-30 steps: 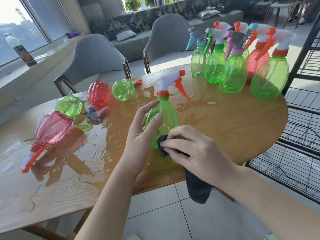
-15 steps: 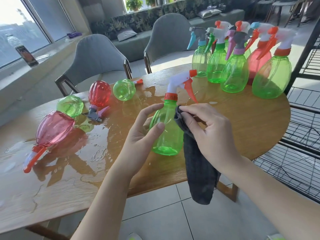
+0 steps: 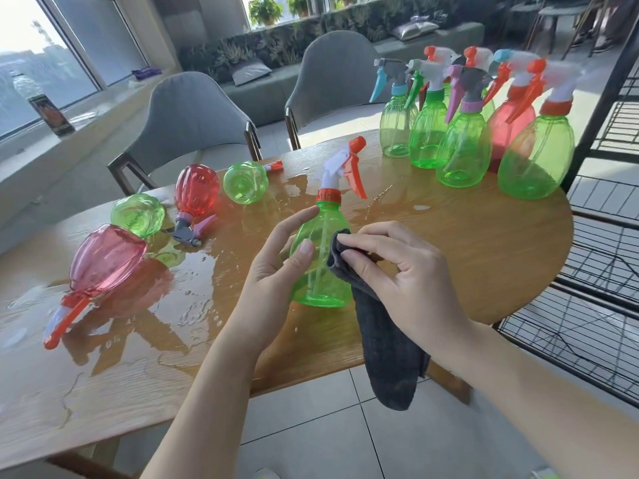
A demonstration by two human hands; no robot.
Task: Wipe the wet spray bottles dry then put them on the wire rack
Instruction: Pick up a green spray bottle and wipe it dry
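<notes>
**Obs. 1:** Head view, looking down. A green spray bottle [image 3: 320, 261] with white head and orange trigger is held upright at the near edge of the wooden table [image 3: 484, 243]. It is gripped by the left hand [image 3: 276, 267], thumb across the front, fingers curled round the far side.

**Obs. 2:** And the right hand [image 3: 404, 271]?

**Obs. 1:** A dark grey cloth [image 3: 387, 350] is pinched between its thumb and fingers and pressed against the bottle's right flank. The rest of the cloth is seen hanging below the table edge.

**Obs. 2:** Other bottles?

**Obs. 1:** A cluster of upright bottles [image 3: 463, 146], mostly green with some red, is noted at the far right of the table. Four are lying on their sides at the left: a pink bottle [image 3: 103, 257], a green one [image 3: 138, 214], a red bottle [image 3: 195, 190], and a second green bottle [image 3: 245, 181]. Pooled water [image 3: 193, 305] is spread across the tabletop around them.

**Obs. 2:** Rack?

**Obs. 1:** A black wire rack [image 3: 594, 312] is recorded just beside the table's right edge. Two grey chairs [image 3: 193, 122] are set behind the table.
</notes>
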